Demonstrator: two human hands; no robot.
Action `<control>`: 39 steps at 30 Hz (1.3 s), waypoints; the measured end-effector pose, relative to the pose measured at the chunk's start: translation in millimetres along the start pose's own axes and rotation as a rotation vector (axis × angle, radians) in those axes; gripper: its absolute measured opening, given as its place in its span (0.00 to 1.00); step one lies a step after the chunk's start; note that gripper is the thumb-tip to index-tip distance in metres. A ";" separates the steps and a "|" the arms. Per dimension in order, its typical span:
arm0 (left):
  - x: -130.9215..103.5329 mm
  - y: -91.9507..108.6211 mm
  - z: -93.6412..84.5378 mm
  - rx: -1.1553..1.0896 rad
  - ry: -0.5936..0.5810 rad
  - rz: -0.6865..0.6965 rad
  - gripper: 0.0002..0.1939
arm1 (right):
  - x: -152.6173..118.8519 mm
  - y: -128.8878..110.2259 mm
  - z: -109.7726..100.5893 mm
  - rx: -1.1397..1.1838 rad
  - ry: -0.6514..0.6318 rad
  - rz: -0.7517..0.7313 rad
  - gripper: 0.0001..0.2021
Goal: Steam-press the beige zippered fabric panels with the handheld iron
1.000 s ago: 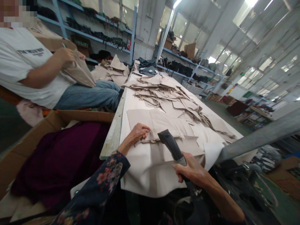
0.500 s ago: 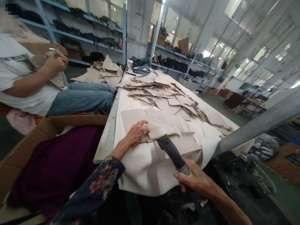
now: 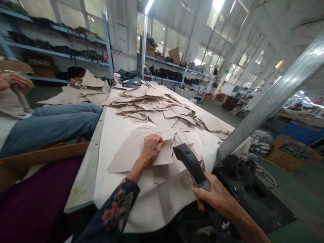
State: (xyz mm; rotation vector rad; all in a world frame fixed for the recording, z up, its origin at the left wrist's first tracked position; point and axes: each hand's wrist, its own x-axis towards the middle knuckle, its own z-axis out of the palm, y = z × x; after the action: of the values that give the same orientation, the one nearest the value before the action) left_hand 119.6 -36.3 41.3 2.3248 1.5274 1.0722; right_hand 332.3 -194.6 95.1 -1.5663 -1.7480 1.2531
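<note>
The right hand (image 3: 214, 192) wraps around a tool (image 3: 189, 159). Left of it, the left hand (image 3: 152, 147) curls on cloth (image 3: 128, 158); any pinch is hidden.

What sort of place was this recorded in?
Probably a garment or sewing workshop. Beige fabric pieces are heaped along a long table, blue shelves by the wall hold what looks like folded cloth, and a co-worker's hand holds similar fabric.

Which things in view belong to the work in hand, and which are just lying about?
Likely in the job:
beige fabric under the left hand
black tool in the right hand
heaped beige pieces

Apparently lying about:
purple cloth
dark cloth beyond them
cardboard box, right
</note>
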 end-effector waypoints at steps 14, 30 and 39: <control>-4.5 -7.4 36.7 -0.435 -0.075 -0.167 0.07 | 48.9 17.6 3.5 0.083 -0.004 0.001 0.04; -7.8 -9.9 38.6 -0.372 -0.075 -0.120 0.06 | 49.1 18.7 -2.8 0.023 -0.004 0.056 0.07; -24.4 -14.9 31.1 -0.034 0.029 -0.010 0.10 | 60.6 7.6 -17.6 -0.047 0.022 -0.004 0.11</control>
State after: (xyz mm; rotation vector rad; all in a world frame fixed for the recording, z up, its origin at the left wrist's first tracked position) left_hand 123.1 -42.6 -0.4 2.2866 1.5169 1.1252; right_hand 336.6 -132.2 83.6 -1.5955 -1.7783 1.1965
